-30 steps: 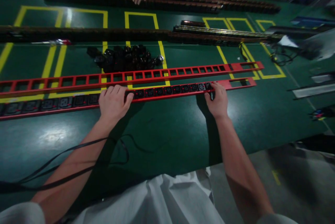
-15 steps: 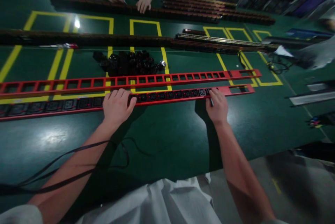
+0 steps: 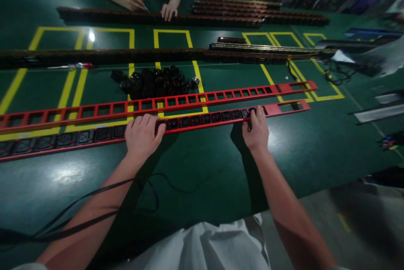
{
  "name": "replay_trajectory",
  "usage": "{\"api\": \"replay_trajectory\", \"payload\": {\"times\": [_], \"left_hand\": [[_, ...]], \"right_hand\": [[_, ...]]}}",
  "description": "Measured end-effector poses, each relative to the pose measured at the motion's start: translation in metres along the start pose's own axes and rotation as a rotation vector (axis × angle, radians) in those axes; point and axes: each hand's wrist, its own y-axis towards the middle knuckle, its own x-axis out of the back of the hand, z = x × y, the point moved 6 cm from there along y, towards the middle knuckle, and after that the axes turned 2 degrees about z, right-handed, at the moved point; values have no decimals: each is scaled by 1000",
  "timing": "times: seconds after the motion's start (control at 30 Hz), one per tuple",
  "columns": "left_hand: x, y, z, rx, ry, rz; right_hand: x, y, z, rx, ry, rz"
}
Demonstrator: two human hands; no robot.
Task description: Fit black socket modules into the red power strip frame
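Left hand and right hand on a red strip.
The fingers of both pinch it; black sockets sit in it in a row.

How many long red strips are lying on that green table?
2: the nearer strip, with black sockets, under the left hand and right hand; the farther strip just beyond it. Both run off the picture's left edge.

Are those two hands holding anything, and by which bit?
Yes: a long, narrow red strip with square black sockets. The left hand clasps it partway along. The right hand touches it near its right end; gripping or pressing, I can't tell.
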Motion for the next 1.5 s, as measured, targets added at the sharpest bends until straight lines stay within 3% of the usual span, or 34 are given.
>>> {"api": "replay_trajectory", "payload": {"times": [0.3, 0.83, 1.13, 1.5], "left_hand": [[0, 0, 0, -5, -7, -2], [-1, -1, 1, 1, -20, -18], [-1, -1, 2, 7, -27, -8], [-3, 0, 2, 28, -43, -1]], "right_hand": [[11, 4, 6, 56, 30, -9], [10, 5, 7, 49, -2, -16], [6, 2, 22, -2, -56, 96], [0, -2, 22, 82, -3, -4]]}}
